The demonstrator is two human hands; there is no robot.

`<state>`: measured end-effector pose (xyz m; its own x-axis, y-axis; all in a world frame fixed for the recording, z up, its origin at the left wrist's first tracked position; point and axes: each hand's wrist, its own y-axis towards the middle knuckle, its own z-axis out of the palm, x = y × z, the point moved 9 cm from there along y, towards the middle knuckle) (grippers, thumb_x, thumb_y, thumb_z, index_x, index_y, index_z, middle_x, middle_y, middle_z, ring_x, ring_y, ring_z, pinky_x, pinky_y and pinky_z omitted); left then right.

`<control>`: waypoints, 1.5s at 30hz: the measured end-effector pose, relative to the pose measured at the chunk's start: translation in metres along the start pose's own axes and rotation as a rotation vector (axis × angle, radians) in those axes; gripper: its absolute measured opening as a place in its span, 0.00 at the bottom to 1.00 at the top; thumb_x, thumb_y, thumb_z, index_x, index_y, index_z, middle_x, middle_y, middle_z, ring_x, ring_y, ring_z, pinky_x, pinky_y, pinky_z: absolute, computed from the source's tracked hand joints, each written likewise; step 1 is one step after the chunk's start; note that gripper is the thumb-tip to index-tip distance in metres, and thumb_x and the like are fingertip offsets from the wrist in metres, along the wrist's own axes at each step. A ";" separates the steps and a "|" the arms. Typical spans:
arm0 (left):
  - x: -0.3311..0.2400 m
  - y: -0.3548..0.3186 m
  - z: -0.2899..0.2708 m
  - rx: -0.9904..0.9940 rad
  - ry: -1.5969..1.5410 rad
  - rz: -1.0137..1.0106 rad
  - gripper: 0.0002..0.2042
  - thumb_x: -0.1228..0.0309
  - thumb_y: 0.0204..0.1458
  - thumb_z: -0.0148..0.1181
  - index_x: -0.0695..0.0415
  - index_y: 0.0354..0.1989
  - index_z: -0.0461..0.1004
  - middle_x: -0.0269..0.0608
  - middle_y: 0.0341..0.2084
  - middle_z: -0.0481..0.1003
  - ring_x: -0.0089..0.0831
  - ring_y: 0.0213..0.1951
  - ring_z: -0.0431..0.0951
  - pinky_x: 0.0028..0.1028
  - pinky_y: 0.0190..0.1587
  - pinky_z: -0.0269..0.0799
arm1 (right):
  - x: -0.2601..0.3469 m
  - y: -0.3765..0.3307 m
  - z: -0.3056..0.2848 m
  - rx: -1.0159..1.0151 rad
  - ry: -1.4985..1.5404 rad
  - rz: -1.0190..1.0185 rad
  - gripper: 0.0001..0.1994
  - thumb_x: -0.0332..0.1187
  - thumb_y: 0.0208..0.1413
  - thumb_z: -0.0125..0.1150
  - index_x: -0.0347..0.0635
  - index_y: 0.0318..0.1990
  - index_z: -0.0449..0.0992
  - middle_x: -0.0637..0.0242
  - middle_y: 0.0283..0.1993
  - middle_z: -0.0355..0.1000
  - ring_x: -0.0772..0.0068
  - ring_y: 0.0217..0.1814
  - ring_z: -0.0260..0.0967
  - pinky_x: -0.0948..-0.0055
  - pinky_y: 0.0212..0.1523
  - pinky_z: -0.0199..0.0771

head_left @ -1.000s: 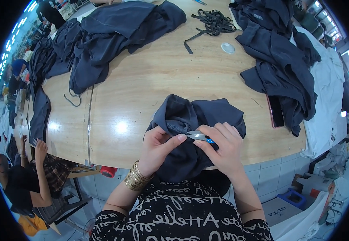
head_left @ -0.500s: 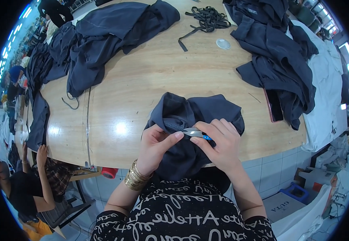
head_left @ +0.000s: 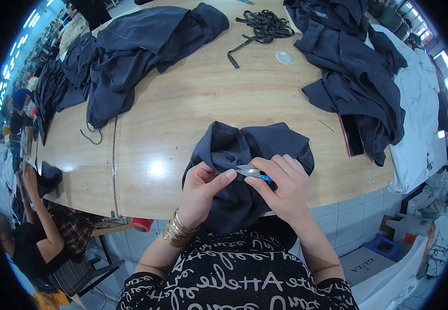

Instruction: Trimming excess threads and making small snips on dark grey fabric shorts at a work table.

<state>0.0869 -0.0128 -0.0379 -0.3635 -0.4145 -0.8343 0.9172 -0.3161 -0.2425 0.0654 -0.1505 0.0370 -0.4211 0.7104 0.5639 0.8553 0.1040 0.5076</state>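
My right grip point(head_left: 287, 185) is closed around the snips point(head_left: 248, 171), pointing left. My left grip point(head_left: 203, 190) pinches dark cloth point(head_left: 278, 139) beside their tips.

left hand point(head_left: 199, 191): pinching dark garment point(head_left: 278, 139) | right hand point(head_left: 285, 182): holding blue-handled scissors point(head_left: 250, 172)

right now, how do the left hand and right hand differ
The left hand holds the dark garment; the right hand holds small snips. The left hand has gold bangles at its wrist; the right hand has none. Both are ungloved, close together over the garment.
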 end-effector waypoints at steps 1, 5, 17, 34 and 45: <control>0.000 0.000 0.000 0.001 0.011 -0.004 0.07 0.77 0.49 0.58 0.62 0.37 0.73 0.35 0.34 0.76 0.17 0.35 0.73 0.19 0.41 0.69 | 0.000 0.000 0.000 0.000 -0.004 0.001 0.12 0.40 0.41 0.65 0.45 0.31 0.75 0.73 0.21 0.64 0.72 0.22 0.59 0.74 0.24 0.55; 0.000 0.001 0.001 0.009 0.029 0.009 0.08 0.77 0.49 0.58 0.62 0.38 0.73 0.35 0.34 0.76 0.17 0.36 0.73 0.19 0.41 0.69 | 0.001 0.002 0.000 -0.002 -0.006 0.008 0.12 0.39 0.41 0.65 0.45 0.31 0.75 0.73 0.21 0.64 0.72 0.22 0.59 0.74 0.24 0.55; -0.002 0.001 -0.001 -0.021 0.080 0.045 0.08 0.78 0.49 0.58 0.63 0.38 0.72 0.34 0.33 0.75 0.15 0.35 0.73 0.17 0.39 0.69 | 0.003 0.005 0.000 -0.005 -0.009 0.008 0.12 0.38 0.41 0.65 0.43 0.31 0.75 0.72 0.22 0.66 0.72 0.22 0.61 0.75 0.23 0.58; -0.003 -0.001 0.002 -0.025 0.082 0.042 0.08 0.77 0.48 0.59 0.63 0.38 0.72 0.33 0.32 0.75 0.15 0.34 0.73 0.17 0.39 0.68 | -0.015 0.004 -0.002 0.003 0.229 0.179 0.09 0.32 0.44 0.64 0.40 0.32 0.74 0.68 0.24 0.70 0.72 0.22 0.64 0.77 0.26 0.64; -0.022 -0.011 -0.101 -0.024 1.034 -0.241 0.11 0.67 0.53 0.54 0.62 0.40 0.73 0.41 0.31 0.77 0.27 0.29 0.78 0.24 0.35 0.73 | -0.112 -0.031 -0.027 -0.065 0.348 0.787 0.06 0.29 0.50 0.60 0.36 0.31 0.72 0.74 0.31 0.68 0.89 0.30 0.60 0.87 0.32 0.61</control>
<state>0.1011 0.0862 -0.0668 -0.2315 0.5877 -0.7753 0.8464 -0.2712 -0.4583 0.0776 -0.2523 -0.0243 0.2093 0.3041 0.9294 0.9224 -0.3769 -0.0845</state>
